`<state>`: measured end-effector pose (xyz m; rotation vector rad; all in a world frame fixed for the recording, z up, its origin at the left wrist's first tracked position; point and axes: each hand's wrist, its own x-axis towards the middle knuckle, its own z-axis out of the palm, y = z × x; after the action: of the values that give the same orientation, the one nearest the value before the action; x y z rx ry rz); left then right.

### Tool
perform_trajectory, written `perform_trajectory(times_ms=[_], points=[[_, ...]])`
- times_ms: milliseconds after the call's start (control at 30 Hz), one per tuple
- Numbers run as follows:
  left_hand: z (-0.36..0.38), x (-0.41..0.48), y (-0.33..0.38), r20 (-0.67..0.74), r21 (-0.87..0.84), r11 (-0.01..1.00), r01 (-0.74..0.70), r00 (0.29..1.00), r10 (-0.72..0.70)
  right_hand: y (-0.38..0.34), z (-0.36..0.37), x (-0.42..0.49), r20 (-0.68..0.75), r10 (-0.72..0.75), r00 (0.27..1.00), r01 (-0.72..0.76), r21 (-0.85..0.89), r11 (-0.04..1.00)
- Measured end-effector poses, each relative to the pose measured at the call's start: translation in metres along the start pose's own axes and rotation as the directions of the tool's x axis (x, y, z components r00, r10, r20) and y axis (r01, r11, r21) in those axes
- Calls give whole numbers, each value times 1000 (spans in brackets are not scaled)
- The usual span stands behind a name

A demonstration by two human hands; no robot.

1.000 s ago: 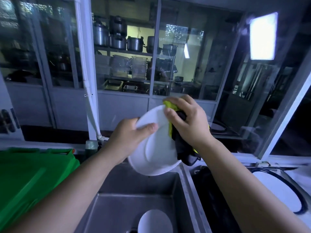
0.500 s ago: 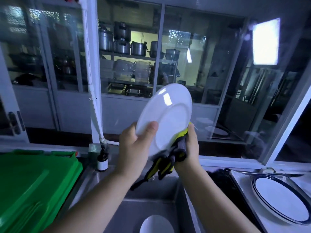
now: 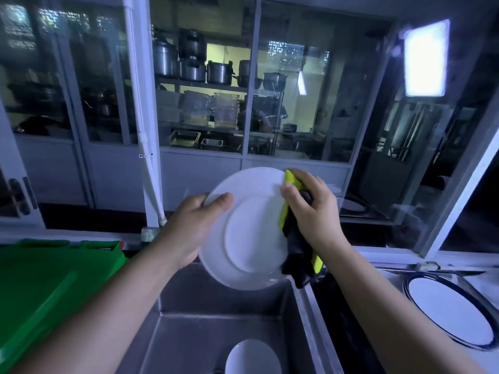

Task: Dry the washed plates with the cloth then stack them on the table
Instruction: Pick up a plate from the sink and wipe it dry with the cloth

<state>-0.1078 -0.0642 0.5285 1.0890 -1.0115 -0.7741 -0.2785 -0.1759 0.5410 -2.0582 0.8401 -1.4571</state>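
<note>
A white plate (image 3: 245, 238) is held tilted above the steel sink (image 3: 205, 319), its face toward me. My left hand (image 3: 194, 222) grips its left rim, thumb on the front. My right hand (image 3: 310, 209) holds a black and yellow-green cloth (image 3: 294, 244) against the plate's right edge, and the cloth hangs down below the hand. Another white plate (image 3: 252, 357) lies in the sink basin at the bottom. A white plate with a dark blue rim (image 3: 448, 309) rests on the counter at the right.
A green plastic crate (image 3: 51, 287) sits left of the sink. A glass partition (image 3: 202, 103) with white frames stands behind the sink, with pots and trays on shelves beyond it. A white pipe (image 3: 148, 157) runs down behind the sink.
The plate came down from a raised, steeply tilted position and turned to face me. My right hand moved with the cloth from under the plate's lower edge to its right rim.
</note>
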Motion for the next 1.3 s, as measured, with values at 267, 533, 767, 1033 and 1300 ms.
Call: perform_trajectory(times_ms=[267, 533, 767, 1033, 1300], points=[[27, -7, -7, 34, 27, 998, -61, 998, 60, -18, -2, 17, 264, -393, 881, 454, -237, 859], [30, -1, -5, -306, -180, 978, -105, 951, 45, 39, 6, -23, -82, 112, 990, -98, 157, 983], [52, 1, -18, -327, -211, 970, -120, 944, 46, 51, 1, -43, -139, 5, 990, -29, -174, 984], [85, 3, -29, -330, -201, 974, -108, 943, 36, 37, -11, -35, 151, -480, 864, 497, -403, 769], [90, 2, -30, -425, -237, 970, -58, 904, -50, 69, -44, -61, 311, -686, 658, 749, -172, 640]])
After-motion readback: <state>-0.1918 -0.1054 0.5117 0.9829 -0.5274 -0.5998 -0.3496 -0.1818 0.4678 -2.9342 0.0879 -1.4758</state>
